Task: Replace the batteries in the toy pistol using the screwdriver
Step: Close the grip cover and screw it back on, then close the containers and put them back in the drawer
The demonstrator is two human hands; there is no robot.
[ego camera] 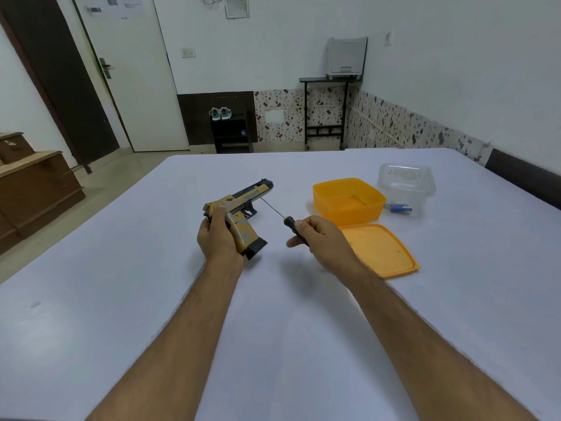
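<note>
A tan and black toy pistol [243,205] is at the middle of the white table [121,299], barrel pointing away to the right. My left hand [217,238] grips it around the grip and rear of the slide. My right hand [321,238] holds a screwdriver [288,221] by its black and yellow handle. The thin metal shaft points up-left, and its tip lies close to the pistol's frame near the trigger guard. Batteries [399,207] lie inside a clear plastic container [406,185] at the right.
An open orange box [349,200] stands right of the pistol, its orange lid [379,249] flat on the table in front of it, just right of my right hand. A door, shoe rack and printer stand are beyond the far table edge.
</note>
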